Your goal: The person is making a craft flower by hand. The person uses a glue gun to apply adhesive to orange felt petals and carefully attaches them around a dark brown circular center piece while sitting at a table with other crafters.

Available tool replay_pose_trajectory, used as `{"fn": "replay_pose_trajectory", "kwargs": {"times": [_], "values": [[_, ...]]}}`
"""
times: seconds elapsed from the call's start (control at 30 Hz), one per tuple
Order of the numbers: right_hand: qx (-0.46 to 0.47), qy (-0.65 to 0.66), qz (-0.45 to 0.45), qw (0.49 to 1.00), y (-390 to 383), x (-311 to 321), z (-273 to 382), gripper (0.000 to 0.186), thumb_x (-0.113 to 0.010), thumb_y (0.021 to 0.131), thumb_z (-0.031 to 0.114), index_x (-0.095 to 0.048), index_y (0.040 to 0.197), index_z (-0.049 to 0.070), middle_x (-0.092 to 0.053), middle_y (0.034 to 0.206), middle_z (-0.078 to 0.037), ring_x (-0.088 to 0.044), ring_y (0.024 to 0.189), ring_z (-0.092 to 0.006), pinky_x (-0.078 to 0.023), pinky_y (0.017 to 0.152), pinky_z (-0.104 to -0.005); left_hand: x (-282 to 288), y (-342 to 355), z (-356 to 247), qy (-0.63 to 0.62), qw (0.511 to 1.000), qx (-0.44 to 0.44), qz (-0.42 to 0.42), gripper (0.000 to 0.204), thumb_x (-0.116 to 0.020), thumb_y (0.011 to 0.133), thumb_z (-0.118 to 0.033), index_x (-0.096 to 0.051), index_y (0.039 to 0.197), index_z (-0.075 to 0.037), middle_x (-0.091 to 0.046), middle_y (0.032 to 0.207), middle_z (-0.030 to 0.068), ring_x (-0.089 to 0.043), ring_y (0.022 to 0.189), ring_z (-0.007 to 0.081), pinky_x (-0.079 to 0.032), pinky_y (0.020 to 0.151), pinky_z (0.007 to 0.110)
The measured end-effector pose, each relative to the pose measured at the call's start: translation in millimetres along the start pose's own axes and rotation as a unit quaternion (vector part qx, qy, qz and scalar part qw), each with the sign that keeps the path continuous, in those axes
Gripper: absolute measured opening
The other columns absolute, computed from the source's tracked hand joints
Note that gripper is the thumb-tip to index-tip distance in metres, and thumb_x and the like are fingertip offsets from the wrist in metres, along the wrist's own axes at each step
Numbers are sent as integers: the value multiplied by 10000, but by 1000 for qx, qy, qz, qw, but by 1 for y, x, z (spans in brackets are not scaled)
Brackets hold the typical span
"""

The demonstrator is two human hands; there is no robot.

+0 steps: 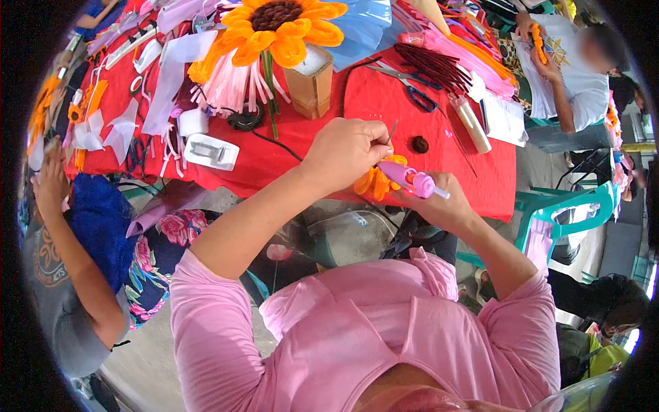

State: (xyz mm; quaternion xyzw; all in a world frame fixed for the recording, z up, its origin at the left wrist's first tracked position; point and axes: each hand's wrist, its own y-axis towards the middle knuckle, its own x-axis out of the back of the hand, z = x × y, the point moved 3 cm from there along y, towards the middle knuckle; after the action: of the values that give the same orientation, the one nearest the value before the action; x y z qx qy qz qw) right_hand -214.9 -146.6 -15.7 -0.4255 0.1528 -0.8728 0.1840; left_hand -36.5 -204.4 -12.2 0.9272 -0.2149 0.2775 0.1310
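Observation:
Over the near edge of the red-covered table, my left hand is closed in a pinch, a thin dark wire-like stem rising from its fingertips. Just below those fingers is an orange fuzzy flower, partly covered by both hands. My right hand is wrapped round a pink glue gun, with a whitish glue stick poking out of its back end. The gun lies across the flower, and its nozzle is hidden near my left fingertips. A small dark brown coil rests on the cloth beyond the gun.
On the red cloth lie scissors, a pale tube, a white box-like holder and dark red fuzzy stems. A large orange sunflower stands by a cardboard box. People sit at left and right.

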Motion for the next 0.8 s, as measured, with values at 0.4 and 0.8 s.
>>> {"fn": "replay_pose_trajectory", "kwargs": {"times": [0.4,0.8], "values": [[73,-89,-34,993,3,-5,-3,340,-660,717,391,-604,783,62,-590,647,-166,-598,619,-332,-470,563,-416,0,-1,-2,0,1000,1,3,140,-652,745,-130,-610,796,-8,-643,735,128,-648,691,211,-492,608,302],[29,-89,0,996,3,-3,6,348,-660,718,409,-606,774,70,-595,643,-156,-605,616,-323,-476,559,-408,1,1,-2,-4,1000,-17,-2,158,-641,743,-188,-602,755,-35,-620,696,110,-616,661,255,-462,582,356]]}}
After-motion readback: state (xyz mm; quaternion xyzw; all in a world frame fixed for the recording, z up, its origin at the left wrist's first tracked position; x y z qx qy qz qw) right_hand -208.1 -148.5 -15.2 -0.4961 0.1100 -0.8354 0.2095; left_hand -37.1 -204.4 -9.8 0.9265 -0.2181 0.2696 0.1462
